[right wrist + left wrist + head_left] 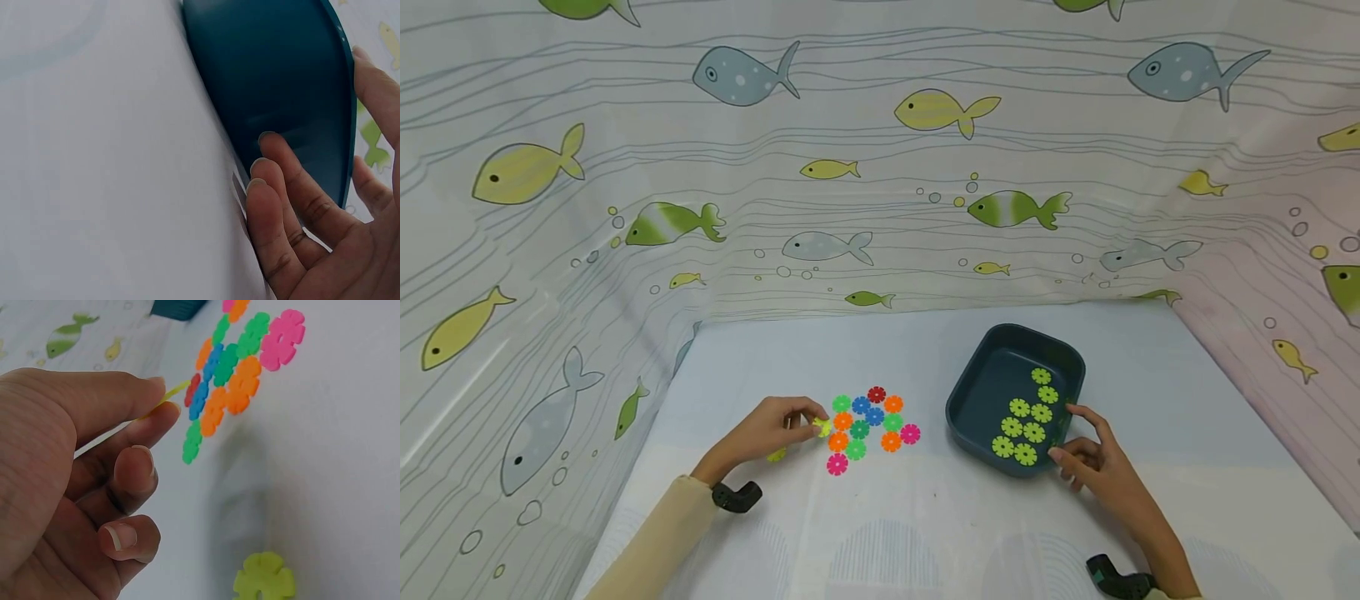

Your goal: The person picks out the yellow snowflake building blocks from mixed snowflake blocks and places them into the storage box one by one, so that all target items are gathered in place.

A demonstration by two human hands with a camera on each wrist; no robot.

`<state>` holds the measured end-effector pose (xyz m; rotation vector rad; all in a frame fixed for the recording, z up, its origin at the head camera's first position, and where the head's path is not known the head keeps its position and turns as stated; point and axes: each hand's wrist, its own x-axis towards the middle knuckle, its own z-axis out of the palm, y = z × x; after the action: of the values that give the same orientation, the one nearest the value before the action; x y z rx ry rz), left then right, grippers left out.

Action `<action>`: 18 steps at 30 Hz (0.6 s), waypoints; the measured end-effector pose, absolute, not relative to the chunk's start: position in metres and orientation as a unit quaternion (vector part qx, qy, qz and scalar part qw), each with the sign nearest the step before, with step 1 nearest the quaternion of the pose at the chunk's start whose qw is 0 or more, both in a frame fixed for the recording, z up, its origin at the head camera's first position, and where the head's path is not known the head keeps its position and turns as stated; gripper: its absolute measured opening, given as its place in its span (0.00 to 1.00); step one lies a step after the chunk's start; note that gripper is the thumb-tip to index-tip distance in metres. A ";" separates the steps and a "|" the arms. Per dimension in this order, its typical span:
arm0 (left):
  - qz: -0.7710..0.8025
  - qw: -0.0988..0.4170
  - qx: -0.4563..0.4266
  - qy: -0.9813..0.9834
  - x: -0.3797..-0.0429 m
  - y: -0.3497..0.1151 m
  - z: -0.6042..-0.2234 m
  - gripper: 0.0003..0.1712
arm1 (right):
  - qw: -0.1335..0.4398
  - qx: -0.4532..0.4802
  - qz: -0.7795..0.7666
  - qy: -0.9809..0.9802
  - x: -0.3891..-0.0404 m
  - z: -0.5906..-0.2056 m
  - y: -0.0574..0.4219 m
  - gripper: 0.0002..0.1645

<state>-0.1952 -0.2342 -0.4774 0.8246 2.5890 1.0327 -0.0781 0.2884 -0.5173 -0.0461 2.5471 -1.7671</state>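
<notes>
My left hand point(781, 427) pinches a yellow flower-shaped plastic disc point(822, 427) between thumb and fingertip, seen edge-on in the left wrist view. Another yellow disc point(265, 576) lies on the table beneath this hand, partly covered by it in the head view. A loose group of discs in pink, orange, green, blue and red point(859, 429) lies just right of the left hand. My right hand point(1093, 467) holds the near right side of a dark teal box point(977, 400), digits at its rim and outer wall. Several yellow-green discs point(1019, 407) lie flat inside.
The white table point(925, 533) carries pale arch prints near its front edge. A curtain point(880, 200) printed with fish surrounds it at the back and sides. Each wrist wears a black band device, one on the left wrist point(737, 497) and one on the right point(1118, 577).
</notes>
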 end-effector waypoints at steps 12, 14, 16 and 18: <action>0.352 0.110 0.324 0.871 -0.207 -0.216 -0.465 0.11 | 0.025 -0.008 -0.571 0.820 -0.077 -0.514 0.287 0.49; 0.349 0.108 0.330 0.870 -0.209 -0.213 -0.465 0.11 | 0.024 -0.008 -0.572 0.820 -0.077 -0.513 0.287 0.48; 0.348 0.107 0.336 0.869 -0.212 -0.209 -0.464 0.11 | 0.023 -0.007 -0.571 0.820 -0.077 -0.513 0.287 0.49; 0.349 0.107 0.340 0.867 -0.213 -0.206 -0.463 0.12 | 0.023 -0.007 -0.570 0.821 -0.077 -0.514 0.287 0.49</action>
<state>-0.2134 -0.2062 -0.4632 1.0017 2.5522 1.0278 -0.0769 0.2873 -0.5136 -0.0218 2.5425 -1.7658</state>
